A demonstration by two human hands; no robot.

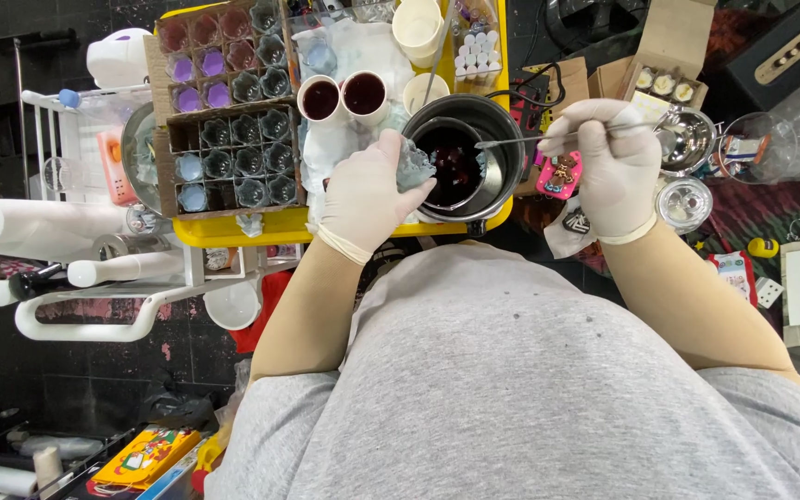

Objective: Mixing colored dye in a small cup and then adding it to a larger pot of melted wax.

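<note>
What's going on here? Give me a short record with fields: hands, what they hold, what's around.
Left hand: gloved left hand holds a small clear cup tilted at the pot's rim
Right hand: gloved right hand holds a thin metal rod reaching into the pot
Pot: dark metal pot with dark red liquid
Tray: yellow tray under the pot
Nearby: two paper cups of dark liquid; cardboard grid box of small glasses

Both gloved hands are reaching forward on bare forearms: the left hand (365,193) is curling its fingers shut, the right hand (609,165) is pinching closed.
</note>
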